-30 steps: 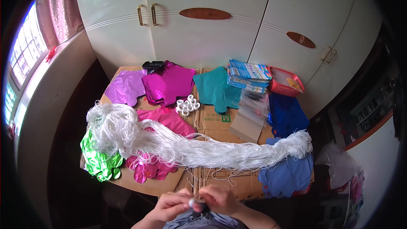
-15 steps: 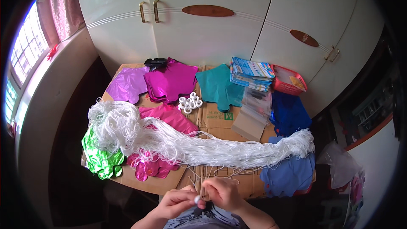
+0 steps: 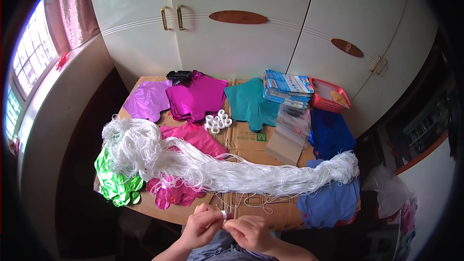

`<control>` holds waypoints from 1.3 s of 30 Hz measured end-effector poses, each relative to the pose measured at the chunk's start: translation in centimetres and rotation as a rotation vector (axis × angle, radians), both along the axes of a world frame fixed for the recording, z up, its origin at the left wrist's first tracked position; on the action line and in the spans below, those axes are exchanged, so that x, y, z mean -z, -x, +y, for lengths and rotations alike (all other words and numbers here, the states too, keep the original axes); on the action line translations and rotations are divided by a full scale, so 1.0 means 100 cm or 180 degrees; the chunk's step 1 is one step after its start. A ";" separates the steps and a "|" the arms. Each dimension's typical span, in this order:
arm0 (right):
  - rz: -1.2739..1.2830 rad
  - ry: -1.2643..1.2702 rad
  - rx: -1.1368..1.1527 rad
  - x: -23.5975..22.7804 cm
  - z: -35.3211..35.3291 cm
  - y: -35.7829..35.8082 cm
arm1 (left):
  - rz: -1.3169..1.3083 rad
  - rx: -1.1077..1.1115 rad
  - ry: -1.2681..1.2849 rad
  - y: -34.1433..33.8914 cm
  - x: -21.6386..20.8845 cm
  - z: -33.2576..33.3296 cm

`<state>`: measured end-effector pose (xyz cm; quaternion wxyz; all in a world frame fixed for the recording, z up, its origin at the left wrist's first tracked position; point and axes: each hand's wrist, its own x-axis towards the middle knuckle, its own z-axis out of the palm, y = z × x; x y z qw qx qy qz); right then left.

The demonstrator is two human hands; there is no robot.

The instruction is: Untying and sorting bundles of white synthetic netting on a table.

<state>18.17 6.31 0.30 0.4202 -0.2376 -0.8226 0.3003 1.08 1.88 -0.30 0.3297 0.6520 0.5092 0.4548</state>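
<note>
Close to the cardboard's front edge, my left hand (image 3: 203,224) is closed, with a small white coil of string (image 3: 224,215) at its fingertips. Whether the coil is wrapped round a finger or pinched is hard to tell. Just right of it, my right hand (image 3: 250,233) is closed, its fingertips pressed together near the coil; anything between them is too small to see. Beyond both hands stretches a long white hank of string (image 3: 246,176), with loose strands hanging toward me. Several similar white coils (image 3: 218,122) lie grouped behind it.
Flat foil balloons in purple (image 3: 198,95), teal (image 3: 252,103), green (image 3: 116,179), pink (image 3: 176,192) and blue (image 3: 329,201) surround the hank on cardboard (image 3: 246,140). Printed packets (image 3: 288,87) and a red basket (image 3: 330,96) stand at the back right, before white cabinets (image 3: 232,48).
Both hands have shifted slightly: the left one moved up with the white coil, now higher at its fingertips, and the right one dropped lower beside it. The whole view has tilted a little.
</note>
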 end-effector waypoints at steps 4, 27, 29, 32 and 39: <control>0.0005 -0.0030 0.0256 -0.002 0.022 0.000 | -0.1152 0.0559 0.0165 0.002 0.006 -0.002; 0.0086 -0.0061 -0.0170 -0.013 0.006 -0.009 | -0.0048 0.0651 -0.0179 0.008 -0.006 -0.004; -0.0073 0.0025 -0.0147 -0.003 0.011 -0.008 | -0.0976 0.1096 -0.0076 0.008 -0.008 -0.004; 0.0155 0.0019 -0.0176 0.008 0.001 0.004 | -0.1574 0.0447 -0.0051 0.002 -0.001 -0.003; -0.0077 -0.0073 0.0152 -0.012 0.016 -0.006 | -0.0753 0.0665 0.0225 0.004 -0.010 -0.002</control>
